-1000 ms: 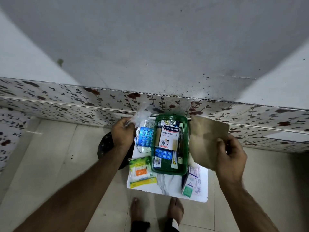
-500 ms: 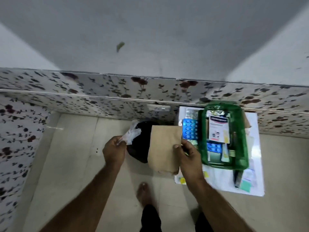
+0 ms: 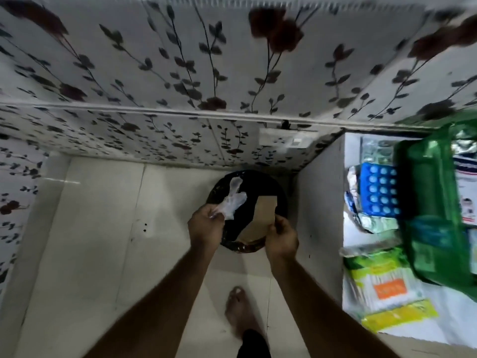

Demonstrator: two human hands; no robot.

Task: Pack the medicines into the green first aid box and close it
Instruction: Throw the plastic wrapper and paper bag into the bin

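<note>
The green first aid box (image 3: 436, 202) stands open on a small white table (image 3: 320, 202) at the right edge, cut off by the frame. A blue blister strip (image 3: 379, 189) and a yellow-green packet (image 3: 387, 288) lie on the table beside it. My left hand (image 3: 205, 226) pinches a crumpled clear plastic wrapper (image 3: 231, 204). My right hand (image 3: 281, 237) holds a brown paper bag (image 3: 263, 217). Both hands are over a black-lined bin (image 3: 247, 210) on the floor, left of the table.
A floral-patterned wall (image 3: 180, 86) runs behind the bin and table. Pale floor tiles (image 3: 90, 241) spread to the left. My bare foot (image 3: 238, 310) stands on the floor below the bin. More foil strips (image 3: 376, 148) lie at the table's far side.
The view has swung left and down from the table to the bin. Both hands carried the plastic wrapper and the brown paper bag from the box to above the bin.
</note>
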